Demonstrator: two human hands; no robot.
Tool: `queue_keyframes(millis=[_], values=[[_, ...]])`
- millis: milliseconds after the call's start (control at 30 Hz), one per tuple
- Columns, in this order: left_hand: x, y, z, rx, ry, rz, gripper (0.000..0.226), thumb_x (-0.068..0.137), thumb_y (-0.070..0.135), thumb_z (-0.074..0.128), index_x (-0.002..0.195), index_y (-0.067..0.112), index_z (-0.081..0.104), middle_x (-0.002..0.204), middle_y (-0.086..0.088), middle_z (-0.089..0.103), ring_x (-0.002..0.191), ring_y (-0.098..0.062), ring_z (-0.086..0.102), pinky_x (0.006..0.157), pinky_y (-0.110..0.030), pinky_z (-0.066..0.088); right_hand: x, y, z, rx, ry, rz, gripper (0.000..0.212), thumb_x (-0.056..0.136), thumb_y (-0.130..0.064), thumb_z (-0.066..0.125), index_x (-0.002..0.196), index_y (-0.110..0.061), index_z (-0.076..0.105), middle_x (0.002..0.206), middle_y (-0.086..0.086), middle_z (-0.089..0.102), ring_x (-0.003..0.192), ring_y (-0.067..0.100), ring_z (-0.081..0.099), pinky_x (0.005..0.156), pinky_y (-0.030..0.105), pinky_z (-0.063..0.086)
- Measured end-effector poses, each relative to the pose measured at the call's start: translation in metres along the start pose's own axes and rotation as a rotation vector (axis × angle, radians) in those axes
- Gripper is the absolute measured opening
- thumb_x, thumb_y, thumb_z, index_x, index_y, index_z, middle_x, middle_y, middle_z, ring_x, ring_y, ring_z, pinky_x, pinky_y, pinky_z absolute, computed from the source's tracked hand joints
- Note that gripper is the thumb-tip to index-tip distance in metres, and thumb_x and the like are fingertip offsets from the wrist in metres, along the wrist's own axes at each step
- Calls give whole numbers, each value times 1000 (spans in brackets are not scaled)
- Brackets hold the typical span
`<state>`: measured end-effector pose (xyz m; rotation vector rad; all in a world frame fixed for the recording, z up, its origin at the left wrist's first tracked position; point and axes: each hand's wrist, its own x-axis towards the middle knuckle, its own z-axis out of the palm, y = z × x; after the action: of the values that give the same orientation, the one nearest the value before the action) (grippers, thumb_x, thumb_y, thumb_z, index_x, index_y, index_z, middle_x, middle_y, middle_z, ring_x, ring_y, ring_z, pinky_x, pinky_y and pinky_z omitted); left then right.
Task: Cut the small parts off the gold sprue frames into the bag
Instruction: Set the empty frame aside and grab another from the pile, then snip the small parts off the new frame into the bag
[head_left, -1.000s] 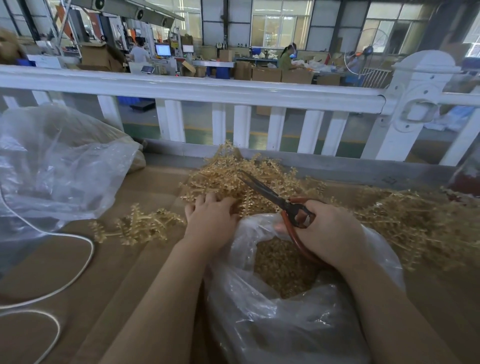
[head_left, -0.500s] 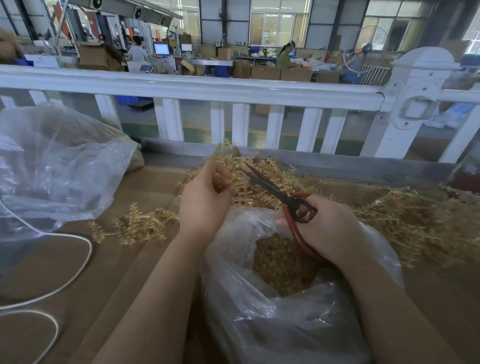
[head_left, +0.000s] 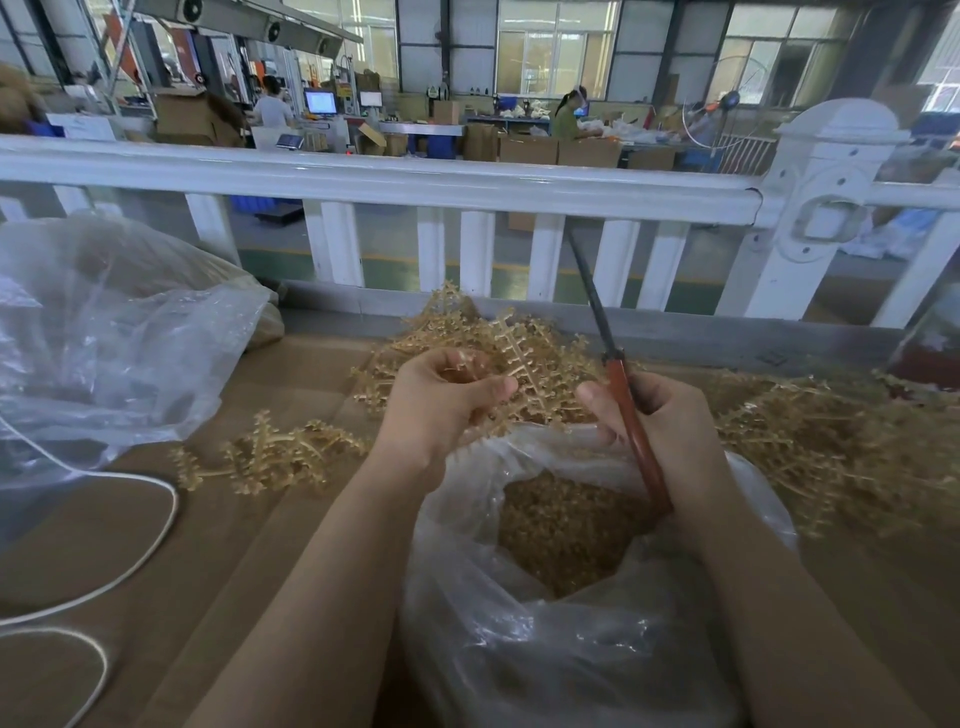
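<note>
One gold sprue frame (head_left: 511, 353) is in the left hand (head_left: 441, 405), whose fingers curl around its lower end and hold it just above the far rim of the bag (head_left: 519, 649). The right hand (head_left: 660, 436) grips the scissors (head_left: 621, 395) by the red handles; the blades stand together and point up and away from the bag, so they are not yet on the frame. The bag is open and already holds many cut parts (head_left: 561, 530). Beyond the bag lies a pile of frames (head_left: 447, 332), and more are to its right.

I think the step is to bring frame and blades together. To do it well, the frame should stay over the mouth of the bag, so each part drops inside. The blades should open a little and bite close to the stem, one part at a time. The fingers of the left hand should keep clear of the blades.
</note>
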<state>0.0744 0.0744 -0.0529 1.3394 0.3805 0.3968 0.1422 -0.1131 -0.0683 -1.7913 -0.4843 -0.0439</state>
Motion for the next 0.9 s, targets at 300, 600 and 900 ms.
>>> queue_keyframes(millis=[300,600,900], values=[[-4,-10,16,43,-121,31,15,82,-1,75,84,8,63,70,-5,67,56,-12,63,54,-20,52,5,3,8,-8,-33,65,12,84,-25,79,74,-20,76,68,-9,74,57,-4,65,53,4,42],[-9,-12,15,39,-312,-56,19,72,7,82,85,8,68,67,-3,71,48,-8,58,42,-18,44,2,1,8,36,-20,27,7,81,-19,82,80,-23,77,74,-9,74,69,4,70,61,11,50],[-14,-12,15,-89,-333,-129,25,79,-3,75,101,-13,67,62,-6,69,46,-9,61,40,-16,43,1,-1,9,33,-41,41,9,81,-25,83,85,-21,76,77,-2,74,75,20,70,73,31,60]])
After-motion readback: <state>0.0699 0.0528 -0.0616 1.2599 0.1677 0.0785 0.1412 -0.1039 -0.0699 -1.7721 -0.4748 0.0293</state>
